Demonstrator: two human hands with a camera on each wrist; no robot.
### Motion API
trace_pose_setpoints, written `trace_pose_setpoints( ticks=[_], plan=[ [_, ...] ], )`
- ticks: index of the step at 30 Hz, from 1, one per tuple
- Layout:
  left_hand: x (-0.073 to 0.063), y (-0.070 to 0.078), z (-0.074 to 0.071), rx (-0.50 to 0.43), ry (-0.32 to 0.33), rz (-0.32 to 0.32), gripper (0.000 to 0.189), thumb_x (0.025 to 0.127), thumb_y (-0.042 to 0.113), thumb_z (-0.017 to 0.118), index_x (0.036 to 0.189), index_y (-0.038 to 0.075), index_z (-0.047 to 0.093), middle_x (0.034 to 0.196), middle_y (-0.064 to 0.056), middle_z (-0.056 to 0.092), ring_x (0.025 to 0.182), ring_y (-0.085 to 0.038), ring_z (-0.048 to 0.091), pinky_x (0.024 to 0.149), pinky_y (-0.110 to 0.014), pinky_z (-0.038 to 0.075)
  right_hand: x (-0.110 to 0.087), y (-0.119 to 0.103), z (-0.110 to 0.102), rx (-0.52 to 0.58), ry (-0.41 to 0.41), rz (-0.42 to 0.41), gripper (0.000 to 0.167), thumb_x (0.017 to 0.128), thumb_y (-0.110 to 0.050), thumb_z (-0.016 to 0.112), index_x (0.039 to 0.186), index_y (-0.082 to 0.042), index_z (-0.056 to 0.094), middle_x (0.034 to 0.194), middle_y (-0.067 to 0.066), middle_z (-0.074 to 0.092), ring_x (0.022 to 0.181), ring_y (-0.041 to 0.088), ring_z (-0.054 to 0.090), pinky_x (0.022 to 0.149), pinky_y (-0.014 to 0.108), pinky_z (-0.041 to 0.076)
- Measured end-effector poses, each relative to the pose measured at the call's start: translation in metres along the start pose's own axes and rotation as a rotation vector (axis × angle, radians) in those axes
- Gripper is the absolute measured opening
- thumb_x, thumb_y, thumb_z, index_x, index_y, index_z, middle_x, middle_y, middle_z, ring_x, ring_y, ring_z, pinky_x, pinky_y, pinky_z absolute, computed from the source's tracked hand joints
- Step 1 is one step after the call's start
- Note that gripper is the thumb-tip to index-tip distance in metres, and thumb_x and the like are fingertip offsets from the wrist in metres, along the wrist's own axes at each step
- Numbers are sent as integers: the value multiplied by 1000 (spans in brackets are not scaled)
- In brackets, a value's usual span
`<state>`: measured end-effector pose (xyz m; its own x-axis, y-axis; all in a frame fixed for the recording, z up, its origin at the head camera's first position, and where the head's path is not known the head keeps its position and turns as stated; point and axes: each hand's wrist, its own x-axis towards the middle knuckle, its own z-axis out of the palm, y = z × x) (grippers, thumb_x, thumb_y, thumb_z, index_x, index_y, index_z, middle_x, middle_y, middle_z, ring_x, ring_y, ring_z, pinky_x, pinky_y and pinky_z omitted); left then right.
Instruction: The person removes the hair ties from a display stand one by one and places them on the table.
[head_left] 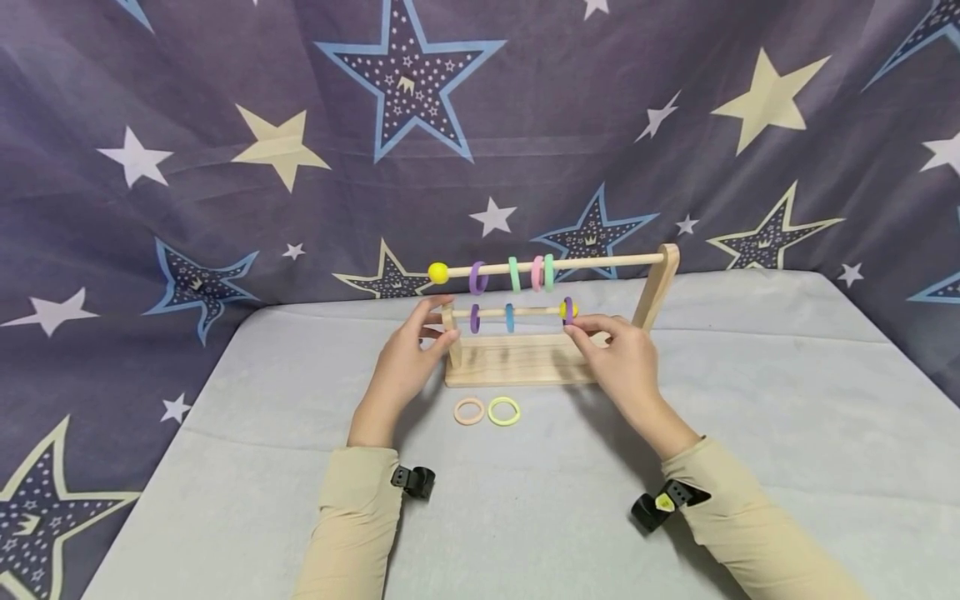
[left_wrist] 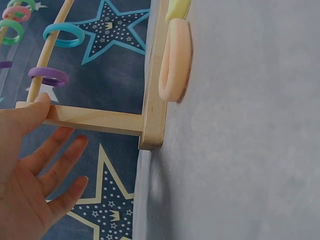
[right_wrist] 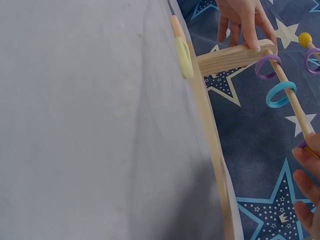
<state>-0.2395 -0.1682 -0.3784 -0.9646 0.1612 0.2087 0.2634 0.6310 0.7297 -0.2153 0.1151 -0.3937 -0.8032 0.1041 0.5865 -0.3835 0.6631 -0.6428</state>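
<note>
A two-tier wooden ring rack [head_left: 517,367] stands on the table. My left hand [head_left: 401,367] holds the top of its short left post, thumb on one side; the other fingers are spread in the left wrist view. My right hand [head_left: 624,362] pinches a purple ring [head_left: 569,320] at the yellow ball tip of the lower rod [head_left: 536,312]. Another purple ring [head_left: 475,319] and a blue ring [head_left: 510,317] hang on that rod. Most of the pinched ring is hidden by fingers in the right wrist view.
The upper rod [head_left: 607,262] carries a purple ring [head_left: 474,278], two green rings and a pink ring [head_left: 537,273], with a yellow ball [head_left: 438,272] at its end. A peach ring [head_left: 469,411] and a yellow-green ring [head_left: 504,411] lie before the base. Behind hangs a star-patterned cloth [head_left: 480,183].
</note>
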Motion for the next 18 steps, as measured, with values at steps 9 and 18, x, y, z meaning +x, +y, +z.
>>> trace_pose_setpoints(
  ticks=[9,18],
  plan=[
    [0,0,0,6,8,13,48,99,31,63,143,29,47,129,-10,63,111,-30,62,93,-53,47,-2,7,-6,7,-9,12,14,85,-18,80,94,-6,79,87,9,75,78,26,67,71,41,50],
    [0,1,0,2,6,12,46,99,29,63,143,30,47,128,-10,63,110,-31,62,92,-52,48,-5,10,-19,18,-92,30,14,86,-15,78,95,-4,77,88,9,75,78,26,68,73,44,53]
  ],
)
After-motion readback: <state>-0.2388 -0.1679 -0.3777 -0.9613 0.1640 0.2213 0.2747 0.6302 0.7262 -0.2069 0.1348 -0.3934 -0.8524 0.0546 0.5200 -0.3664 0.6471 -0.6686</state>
